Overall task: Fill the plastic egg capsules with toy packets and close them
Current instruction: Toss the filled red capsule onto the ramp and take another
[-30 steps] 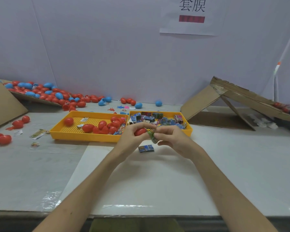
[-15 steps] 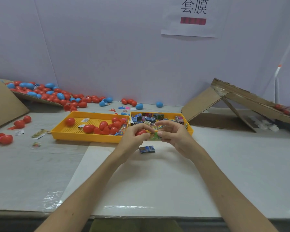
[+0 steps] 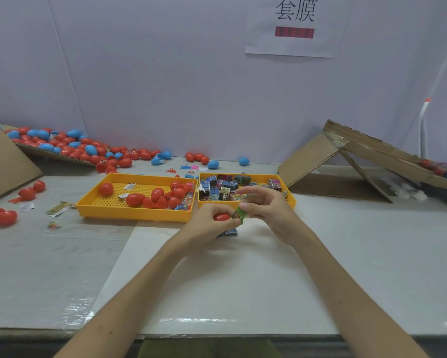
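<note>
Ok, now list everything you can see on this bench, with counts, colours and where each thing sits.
left tray: one, yellow, mid-table, holds red eggs
right tray: one, yellow, beside the left tray, holds packets
egg pile: many, red and blue, back left by the wall
loose eggs: a few, red, table's left edge
blue packet: one, on the table under the hands
cardboard ramp: one, brown, back right
paper sign: one, white, on the wall
table: one, white
red egg: one, in the left hand
green packet: one, between the hands
left hand: grips the red egg
right hand: pinches the green packet
</note>
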Demonstrator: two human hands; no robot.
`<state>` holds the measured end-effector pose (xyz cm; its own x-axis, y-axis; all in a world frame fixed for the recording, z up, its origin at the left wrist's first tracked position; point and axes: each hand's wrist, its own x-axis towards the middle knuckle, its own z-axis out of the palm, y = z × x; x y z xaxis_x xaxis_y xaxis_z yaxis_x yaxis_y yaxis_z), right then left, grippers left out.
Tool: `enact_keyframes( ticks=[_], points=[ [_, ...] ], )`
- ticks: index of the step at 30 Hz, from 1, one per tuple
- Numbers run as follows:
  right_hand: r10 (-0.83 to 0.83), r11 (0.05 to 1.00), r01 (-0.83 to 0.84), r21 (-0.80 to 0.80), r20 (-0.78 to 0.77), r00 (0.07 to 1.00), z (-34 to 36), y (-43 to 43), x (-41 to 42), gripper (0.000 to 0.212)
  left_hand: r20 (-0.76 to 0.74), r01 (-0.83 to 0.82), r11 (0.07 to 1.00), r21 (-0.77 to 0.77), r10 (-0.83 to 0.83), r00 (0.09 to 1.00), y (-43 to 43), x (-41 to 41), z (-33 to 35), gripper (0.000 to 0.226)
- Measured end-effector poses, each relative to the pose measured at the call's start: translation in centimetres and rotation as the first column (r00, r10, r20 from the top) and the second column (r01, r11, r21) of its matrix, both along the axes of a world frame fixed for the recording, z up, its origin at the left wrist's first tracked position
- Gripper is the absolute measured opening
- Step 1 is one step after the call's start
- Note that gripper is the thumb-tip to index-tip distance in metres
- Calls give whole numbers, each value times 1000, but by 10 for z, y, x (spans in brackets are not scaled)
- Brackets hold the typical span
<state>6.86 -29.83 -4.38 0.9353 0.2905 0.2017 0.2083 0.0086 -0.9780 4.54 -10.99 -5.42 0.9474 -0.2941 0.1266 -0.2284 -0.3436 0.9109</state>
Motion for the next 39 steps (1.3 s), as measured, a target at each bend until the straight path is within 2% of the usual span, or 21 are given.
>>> enact_keyframes(
  ticks=[3, 8, 10, 14, 19, 23, 31, 39],
  points=[
    [2, 1000, -2, -14, 0, 1000, 0, 1, -1, 30, 28, -7, 1000, 5, 7, 1000, -1, 0, -1, 11],
    [-50, 998, 53, 29, -85, 995, 4, 2, -2, 45, 82, -78, 989, -126, 88, 993, 2, 1, -1, 17],
    [-31, 1000, 30, -7, -106, 994, 3, 1, -3, 41, 93, -99, 986, -134, 112, 989, 3, 2, -2, 16],
    [13, 999, -14, -33, -45, 999, 0, 4, -4, 21, 113, -84, 988, -133, 100, 989, 2, 2, -3, 17],
    [-50, 999, 50, -3, -40, 998, -1, 3, -2, 19, 114, -80, 994, -68, 88, 990, -1, 2, -4, 14],
    [-36, 999, 35, -16, -44, 998, -2, 3, -1, 8, 86, -79, 989, -124, 90, 992, 0, 1, -2, 16],
    [-41, 998, 39, -54, -34, 999, -1, 4, -2, 23, 87, -142, 976, -163, 158, 984, 1, 1, -1, 12],
    [-63, 997, 62, -53, -23, 998, -1, 2, -1, 23, 97, -226, 961, -156, 243, 965, 2, 0, 1, 17]
  ],
)
